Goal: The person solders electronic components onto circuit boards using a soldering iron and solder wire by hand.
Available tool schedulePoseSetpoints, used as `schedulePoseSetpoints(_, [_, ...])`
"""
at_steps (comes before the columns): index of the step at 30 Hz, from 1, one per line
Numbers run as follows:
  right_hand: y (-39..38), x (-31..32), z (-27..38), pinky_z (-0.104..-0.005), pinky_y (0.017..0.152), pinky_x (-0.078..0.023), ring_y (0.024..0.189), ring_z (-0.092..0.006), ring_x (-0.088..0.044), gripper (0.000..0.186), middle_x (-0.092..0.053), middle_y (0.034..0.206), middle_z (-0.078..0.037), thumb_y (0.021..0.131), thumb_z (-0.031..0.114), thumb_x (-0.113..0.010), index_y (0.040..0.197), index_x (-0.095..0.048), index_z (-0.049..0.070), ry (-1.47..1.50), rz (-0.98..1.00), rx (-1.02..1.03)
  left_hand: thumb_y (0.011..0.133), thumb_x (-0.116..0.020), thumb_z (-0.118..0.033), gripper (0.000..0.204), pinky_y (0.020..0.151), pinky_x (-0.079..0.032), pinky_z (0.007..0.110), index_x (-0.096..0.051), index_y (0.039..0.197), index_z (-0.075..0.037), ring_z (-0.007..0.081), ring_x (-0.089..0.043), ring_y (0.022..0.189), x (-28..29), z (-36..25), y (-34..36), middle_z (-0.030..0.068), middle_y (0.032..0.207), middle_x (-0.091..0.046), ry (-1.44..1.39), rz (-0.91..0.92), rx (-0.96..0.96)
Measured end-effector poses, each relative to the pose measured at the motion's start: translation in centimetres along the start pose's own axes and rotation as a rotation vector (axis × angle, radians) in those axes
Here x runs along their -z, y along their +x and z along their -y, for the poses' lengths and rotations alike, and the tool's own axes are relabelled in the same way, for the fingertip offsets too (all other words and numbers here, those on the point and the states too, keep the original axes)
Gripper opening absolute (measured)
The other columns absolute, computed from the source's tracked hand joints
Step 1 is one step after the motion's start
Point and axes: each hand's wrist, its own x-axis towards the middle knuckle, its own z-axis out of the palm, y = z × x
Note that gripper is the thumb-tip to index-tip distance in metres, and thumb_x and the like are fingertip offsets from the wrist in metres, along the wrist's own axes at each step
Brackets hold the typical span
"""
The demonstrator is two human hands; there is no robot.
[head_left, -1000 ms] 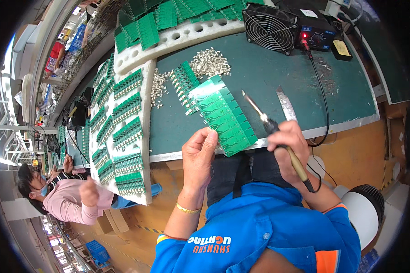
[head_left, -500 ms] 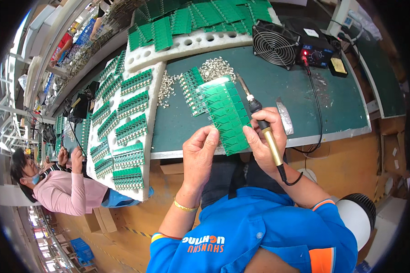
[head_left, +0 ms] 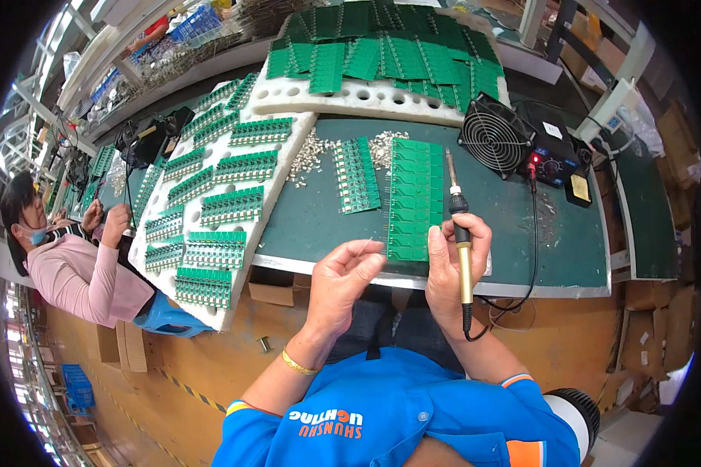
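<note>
My right hand [head_left: 453, 265] is closed round a soldering iron [head_left: 463, 268] with a black and gold handle, its metal tip pointing away from me. The right thumb rests at the right edge of a long green circuit board panel [head_left: 413, 202]. My left hand [head_left: 343, 284] has its thumb and forefinger at the panel's lower left edge, where thin pins stick out. The panel's plain side with its traces faces up. Left of it on the table lies another green panel [head_left: 356, 175] with rows of small white parts. Small pale connectors [head_left: 310, 159] lie in loose heaps behind.
White foam trays hold rows of populated panels [head_left: 237, 206] at left and a pile of green panels [head_left: 366, 54] at the back. A fan [head_left: 497, 136] and a soldering station [head_left: 549, 167] stand right, with a cable to the iron. A co-worker [head_left: 78, 265] sits at left.
The view has shifted. The panel has turned straighter and farther from me. My left thumb has slid off its face to the edge; my right hand still grips the iron.
</note>
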Motion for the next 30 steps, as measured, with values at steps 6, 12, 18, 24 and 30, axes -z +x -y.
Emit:
schedulePoseSetpoints(6, [0.1,-0.74,-0.24,-0.0234,0.076,-0.047,0.087,-0.0099,-0.049,0.032,-0.045,0.109,-0.006,0.089,-0.004,-0.065,0.117,-0.05,0.004,-0.047,0.009,0.074,0.089,-0.073,-0.009,0.027,0.049,-0.03,0.016,-0.066,0.114,-0.001,-0.0016,-0.047,0.064,-0.21,0.19,-0.01,-0.0001,0.092,-0.068,-0.095,-0.012,0.038])
schedulePoseSetpoints(12, [0.16,-0.89,-0.33,-0.0232,0.075,-0.047,0.086,-0.0098,-0.049,0.034,-0.044,0.111,-0.007,0.089,-0.007,-0.063,0.118,-0.049,0.004,-0.083,0.029,0.122,0.089,-0.073,-0.01,0.026,0.048,-0.028,0.016,-0.066,0.112,-0.001,-0.0022,-0.046,0.063,-0.05,0.62,0.04,-0.0012,0.09,-0.068,-0.103,-0.046,0.043])
schedulePoseSetpoints(18, [0.01,-0.75,-0.35,-0.0245,0.08,-0.047,0.091,-0.0104,-0.051,0.036,-0.042,0.114,-0.006,0.09,-0.009,-0.059,0.12,-0.045,0.005,-0.091,0.065,0.127,0.089,-0.073,-0.01,0.025,0.048,-0.027,0.016,-0.067,0.111,-0.002,-0.0027,-0.045,0.062,-0.02,0.64,0.06,-0.0018,0.089,-0.068,-0.121,-0.053,0.056])
schedulePoseSetpoints(24, [-0.21,-0.5,-0.43,-0.0246,0.079,-0.049,0.091,-0.0109,-0.052,0.036,-0.042,0.114,-0.007,0.09,-0.009,-0.058,0.121,-0.045,0.005,-0.132,0.08,0.181,0.089,-0.072,-0.011,0.025,0.048,-0.027,0.016,-0.066,0.111,-0.002,-0.0027,-0.043,0.061,0.19,0.96,0.1,-0.0022,0.088,-0.068,-0.12,-0.063,0.051])
schedulePoseSetpoints(30, [-0.05,-0.47,-0.78,-0.0226,0.069,-0.049,0.083,-0.0106,-0.052,0.036,-0.043,0.108,-0.009,0.089,-0.005,-0.063,0.121,-0.047,0.005,-0.193,0.051,0.283,0.089,-0.072,-0.01,0.024,0.047,-0.026,0.016,-0.066,0.111,-0.002,-0.0029,-0.042,0.06,0.01,1.04,0.12,-0.0023,0.09,-0.067,-0.154,-0.065,0.058])
